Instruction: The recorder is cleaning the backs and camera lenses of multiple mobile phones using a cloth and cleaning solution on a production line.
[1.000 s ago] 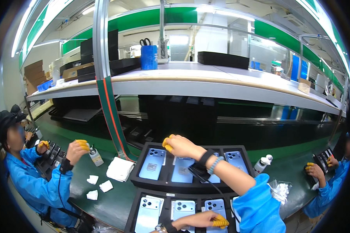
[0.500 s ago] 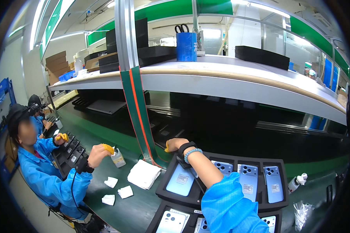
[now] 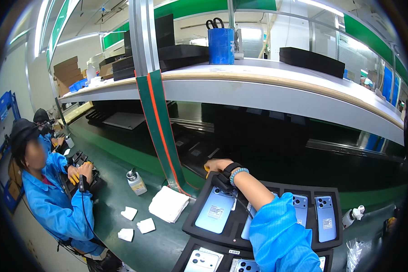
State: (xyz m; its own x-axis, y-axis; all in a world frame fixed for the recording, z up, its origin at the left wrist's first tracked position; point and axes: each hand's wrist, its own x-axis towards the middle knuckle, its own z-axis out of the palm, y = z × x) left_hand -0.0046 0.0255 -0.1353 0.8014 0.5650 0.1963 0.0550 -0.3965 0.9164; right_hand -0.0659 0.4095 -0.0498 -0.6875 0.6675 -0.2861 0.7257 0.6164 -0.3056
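My right arm, in a blue sleeve (image 3: 283,235) with a black wrist strap (image 3: 231,169) and a beaded bracelet (image 3: 238,176), reaches left across a black foam tray (image 3: 311,215). My right hand (image 3: 219,164), with yellow-covered fingertips, is at the tray's far left corner; its fingers are curled, and what they hold, if anything, is hidden. A small black device hangs under the wrist. Below it in the tray lies a blue phone (image 3: 213,211); another blue phone (image 3: 326,217) lies at the right end. A second tray (image 3: 225,259) in front holds a white phone (image 3: 201,261). My left hand is out of view.
Left of the trays are a stack of white cloths (image 3: 169,205), several folded wipes (image 3: 145,225) and a pump bottle (image 3: 136,183). A co-worker (image 3: 54,195) sits at the left. A post (image 3: 161,131) and shelf (image 3: 281,93) stand beyond. Another bottle (image 3: 349,218) and plastic bags (image 3: 354,254) lie right.
My right hand has shifted slightly right, still at the tray's far left corner. The co-worker's hand has left the pump bottle and is back by the other hand. The view has shifted a little.
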